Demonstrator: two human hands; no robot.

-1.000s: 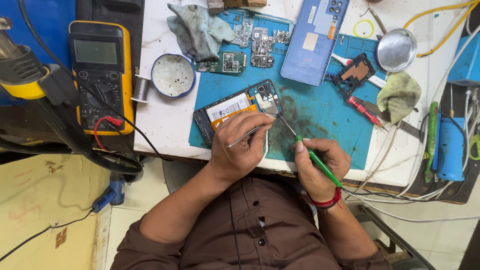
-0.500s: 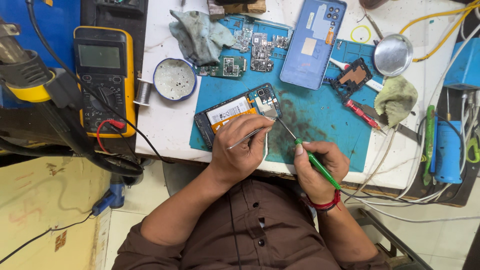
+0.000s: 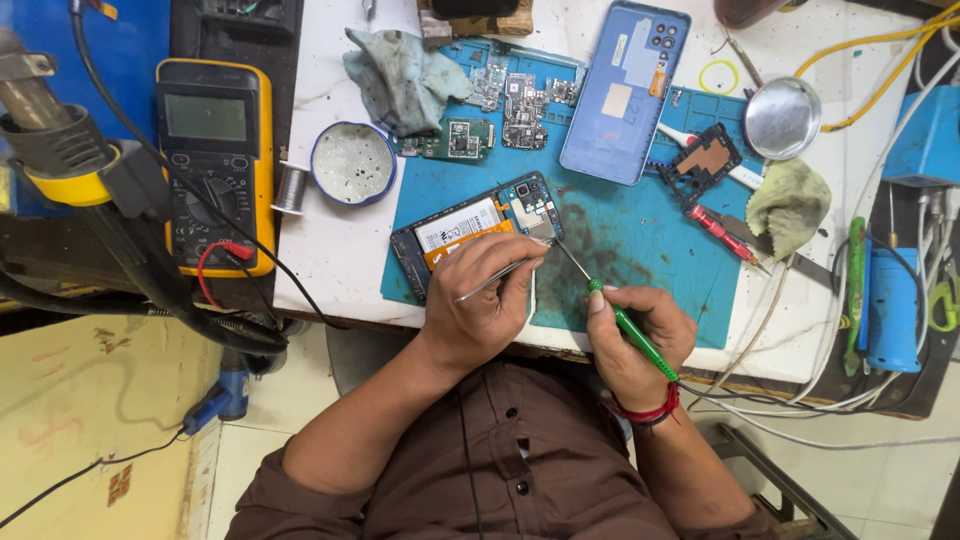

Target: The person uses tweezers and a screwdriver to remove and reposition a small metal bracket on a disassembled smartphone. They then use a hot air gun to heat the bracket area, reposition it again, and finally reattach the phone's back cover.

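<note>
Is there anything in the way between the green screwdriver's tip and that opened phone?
Nothing visible blocks it. The green screwdriver in the right hand runs straight over bare blue mat to the opened phone. The left hand brings tweezers in beside it, not across its path.

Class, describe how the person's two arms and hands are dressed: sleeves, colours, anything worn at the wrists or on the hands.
Both arms come out of a brown buttoned shirt with sleeves pushed up to about the elbow, leaving the forearms bare. The left hand and right hand are bare, with no gloves and no rings visible. The right wrist carries a red thread band; the left wrist shows nothing worn.
</note>
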